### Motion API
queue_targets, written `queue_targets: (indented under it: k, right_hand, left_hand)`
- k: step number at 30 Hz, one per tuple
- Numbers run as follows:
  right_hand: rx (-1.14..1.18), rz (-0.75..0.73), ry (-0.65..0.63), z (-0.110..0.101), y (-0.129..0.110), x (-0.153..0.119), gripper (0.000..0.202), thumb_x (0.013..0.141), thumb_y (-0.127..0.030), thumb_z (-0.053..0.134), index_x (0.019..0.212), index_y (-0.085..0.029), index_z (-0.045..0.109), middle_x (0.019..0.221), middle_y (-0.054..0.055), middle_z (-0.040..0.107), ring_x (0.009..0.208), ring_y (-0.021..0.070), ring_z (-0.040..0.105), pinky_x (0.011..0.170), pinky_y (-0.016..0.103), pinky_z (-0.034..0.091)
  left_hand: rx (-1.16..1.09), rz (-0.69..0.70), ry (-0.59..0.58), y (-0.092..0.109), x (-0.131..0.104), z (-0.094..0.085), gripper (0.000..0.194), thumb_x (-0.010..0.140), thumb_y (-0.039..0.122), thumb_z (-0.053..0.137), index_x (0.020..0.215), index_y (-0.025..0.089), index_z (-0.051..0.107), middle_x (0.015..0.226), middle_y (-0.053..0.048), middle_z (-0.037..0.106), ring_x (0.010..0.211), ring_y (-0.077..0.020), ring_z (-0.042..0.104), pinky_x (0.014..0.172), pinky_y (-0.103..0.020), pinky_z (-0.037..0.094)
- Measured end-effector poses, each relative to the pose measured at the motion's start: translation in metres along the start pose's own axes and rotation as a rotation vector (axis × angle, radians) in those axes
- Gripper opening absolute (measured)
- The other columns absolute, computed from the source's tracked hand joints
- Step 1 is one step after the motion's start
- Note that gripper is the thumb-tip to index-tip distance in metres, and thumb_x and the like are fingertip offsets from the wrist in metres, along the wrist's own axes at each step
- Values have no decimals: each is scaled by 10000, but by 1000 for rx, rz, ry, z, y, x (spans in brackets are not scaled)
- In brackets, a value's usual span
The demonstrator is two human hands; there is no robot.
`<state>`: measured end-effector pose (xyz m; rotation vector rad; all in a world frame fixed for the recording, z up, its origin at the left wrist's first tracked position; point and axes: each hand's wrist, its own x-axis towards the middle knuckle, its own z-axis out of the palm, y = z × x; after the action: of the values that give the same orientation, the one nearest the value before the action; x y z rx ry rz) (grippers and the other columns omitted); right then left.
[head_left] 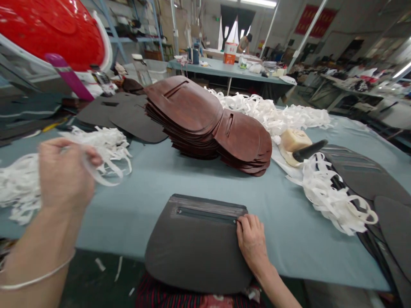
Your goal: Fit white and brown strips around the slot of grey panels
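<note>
A dark grey bag panel point(199, 252) with rounded lower corners lies at the table's front edge, partly over the edge. Along its top runs a slot with strips beside it, perhaps a zipper opening point(205, 215). My right hand point(252, 239) has its fingers curled together on the panel's upper right corner, at the slot's end. Raised on the left, my left hand point(66, 171) pinches a curling white paper strip point(104, 177). Behind that hand is a heap of white strips point(109, 143). What lies under my right fingertips is hidden.
Stacked brown slotted panels point(189, 107) stand mid-table. More white strips point(330, 192) lie on the right beside a cream block point(295, 140), a black curved object point(310, 150) and dark panels point(362, 175). A purple bottle point(69, 77) stands back left. A person point(244, 44) works far behind.
</note>
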<state>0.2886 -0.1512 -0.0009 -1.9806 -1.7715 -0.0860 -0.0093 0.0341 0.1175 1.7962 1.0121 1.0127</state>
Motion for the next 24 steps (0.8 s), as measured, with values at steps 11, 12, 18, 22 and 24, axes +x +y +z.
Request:
queue_targets:
  k: [11,12,18,22,24]
  right_hand:
    - [1469,642,-607,-31,-66,31,382,841,-544,543,815,-162,548,601,-21,529,439,61,401,408,197,263]
    - [1459,656,-628,-31,-63,30,365,818,-520,591,757,-166,530,528,-51,475,408,48,345,397,192,221]
    - [1263,683,-585,-31,-38,25,305,710,-420,714,736,-160,558,530,-71,438,449,50,339,435,201,227]
    - [1170,642,-593,-22,-38,26,289,726,-436,669,710,-174,550,510,-65,436,444,71,349,443,222,241]
    - [1134,614,-567,-16,-40,26,281,734,-437,649,695,-183,535,521,-58,439,460,81,353,455,229,256]
  left_hand:
    - [481,271,-588,14,-65,116,181,938,182,354,976,186,531,904,-32,550,826,-150,510,761,-281,411]
    - [446,211,-607,12,-65,114,160,933,211,388,1023,190,519,899,-26,558,817,-150,519,749,-277,408]
    - [249,-193,-748,-5,-53,77,206,838,376,551,961,213,576,737,39,554,668,-122,505,604,-221,333]
    - [206,-215,-726,-8,-46,60,207,873,334,462,841,179,596,714,29,544,667,-110,474,616,-213,325]
    - [157,-257,-749,-7,-45,57,229,843,375,508,805,163,585,671,38,498,620,-95,424,569,-203,301]
